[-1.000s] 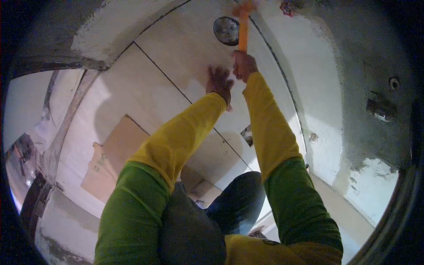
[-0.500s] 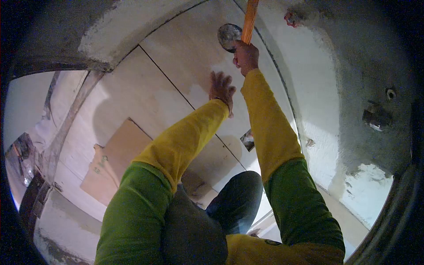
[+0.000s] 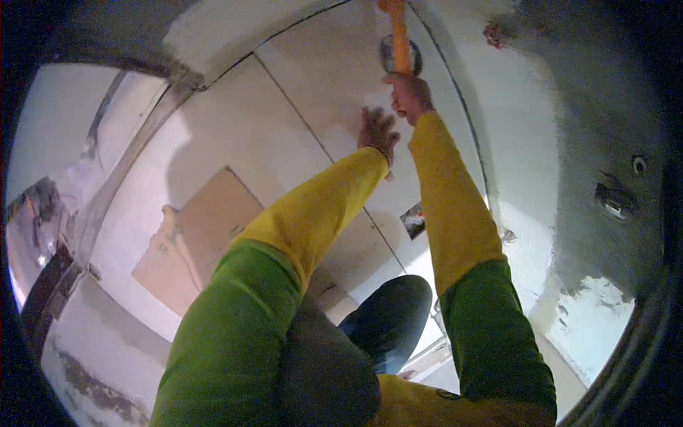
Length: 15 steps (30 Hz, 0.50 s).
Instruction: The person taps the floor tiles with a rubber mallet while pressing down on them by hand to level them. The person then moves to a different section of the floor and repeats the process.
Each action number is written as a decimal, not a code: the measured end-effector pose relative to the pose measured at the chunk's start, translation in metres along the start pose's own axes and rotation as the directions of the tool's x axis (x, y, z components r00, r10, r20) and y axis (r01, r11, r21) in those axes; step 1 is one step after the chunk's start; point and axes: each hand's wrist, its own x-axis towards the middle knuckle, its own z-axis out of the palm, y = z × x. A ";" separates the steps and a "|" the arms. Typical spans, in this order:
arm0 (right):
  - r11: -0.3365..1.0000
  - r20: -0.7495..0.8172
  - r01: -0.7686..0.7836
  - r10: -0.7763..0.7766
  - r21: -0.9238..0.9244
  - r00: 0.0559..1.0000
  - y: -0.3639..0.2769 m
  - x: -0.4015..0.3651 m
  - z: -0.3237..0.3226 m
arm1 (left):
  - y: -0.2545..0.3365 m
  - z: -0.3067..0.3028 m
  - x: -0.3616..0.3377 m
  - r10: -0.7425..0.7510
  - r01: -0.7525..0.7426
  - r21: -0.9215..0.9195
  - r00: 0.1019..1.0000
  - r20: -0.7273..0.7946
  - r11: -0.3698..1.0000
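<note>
White boarding (image 3: pixel 313 78) with dark seams curves in front of me. My right hand (image 3: pixel 410 97) is closed around the lower end of an orange stick-like handle (image 3: pixel 400 43), which points up; its far end is blurred at the top edge of the view, so I cannot tell what tool it is. Behind the handle shows a dark round opening (image 3: pixel 388 53) in the boarding. Below and left of that hand, my left hand (image 3: pixel 378 132) has its fingers spread against the boarding, holding nothing.
A brown cardboard-like sheet (image 3: pixel 206 235) lies at lower left. A small rectangular cutout (image 3: pixel 413 221) sits beside my right forearm. Grey wall with a pipe stub (image 3: pixel 639 166), a dark box fitting (image 3: pixel 613 203) and a red fitting (image 3: pixel 492 34) is at right. My knee (image 3: pixel 391 313) is below.
The view has shifted, so most things sit farther right. The orange handle has swung from leaning right to nearly upright, now crossing the round opening. My left hand stays spread on the boarding.
</note>
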 end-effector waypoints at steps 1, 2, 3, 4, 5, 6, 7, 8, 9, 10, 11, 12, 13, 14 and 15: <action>0.997 0.009 0.033 -0.034 0.067 0.999 -0.012 -0.021 0.005 | -0.005 -0.004 -0.005 0.025 -0.025 0.002 1.000 0.015 1.000; 0.997 0.030 0.031 -0.033 0.066 0.999 -0.012 -0.033 0.011 | -0.013 0.003 -0.009 0.006 -0.006 0.000 1.000 0.022 1.000; 0.998 -0.025 0.061 -0.061 0.026 0.998 -0.011 -0.047 0.016 | -0.022 0.011 -0.015 0.077 -0.080 -0.044 0.994 -0.074 0.996; 0.995 -0.078 0.100 -0.101 -0.015 0.992 -0.010 -0.057 0.020 | -0.033 0.018 -0.019 0.140 -0.155 -0.075 0.974 -0.180 0.985; 0.984 -0.076 0.142 -0.135 0.104 0.988 0.005 -0.062 0.022 | -0.045 0.025 -0.025 0.123 -0.137 -0.073 0.976 -0.179 0.988; 0.984 -0.063 0.139 -0.132 0.108 0.989 0.020 -0.066 0.023 | -0.055 0.036 -0.034 -0.087 0.033 -0.151 0.927 -0.364 0.988; 0.999 -0.024 0.009 -0.008 0.041 1.000 0.037 -0.068 0.023 | -0.066 0.046 -0.045 -0.291 0.181 -0.254 0.807 -0.514 0.950; 0.993 0.004 -0.116 0.116 -0.032 0.993 0.045 -0.074 0.024 | -0.082 0.048 -0.053 -0.295 0.188 -0.252 0.808 -0.510 0.949; 0.993 0.011 -0.118 0.118 -0.032 0.993 0.052 -0.081 0.024 | -0.100 0.049 -0.061 -0.420 0.320 -0.278 0.762 -0.492 0.906; 0.993 0.015 -0.118 0.118 -0.017 0.993 0.052 -0.092 0.026 | -0.111 0.046 -0.068 -0.537 0.445 -0.300 0.697 -0.475 0.844; 0.993 0.022 -0.114 0.114 -0.002 0.993 0.053 -0.100 0.029 | -0.117 0.044 -0.073 -0.543 0.454 -0.298 0.691 -0.477 0.840; 0.994 0.033 -0.111 0.111 -0.004 0.993 0.055 -0.109 0.034 | -0.121 0.044 -0.079 -0.502 0.428 -0.262 0.727 -0.470 0.865; 0.999 0.010 -0.037 0.036 0.030 0.999 0.061 -0.117 0.039 | -0.123 0.046 -0.084 -0.458 0.398 -0.227 0.763 -0.456 0.889; 0.997 -0.018 0.038 -0.037 0.063 0.999 0.065 -0.123 0.043 | -0.122 0.046 -0.087 -0.464 0.405 -0.227 0.762 -0.451 0.886; 0.997 -0.008 0.040 -0.039 0.063 0.999 0.071 -0.124 0.048 | -0.122 0.044 -0.086 -0.465 0.421 -0.198 0.774 -0.429 0.885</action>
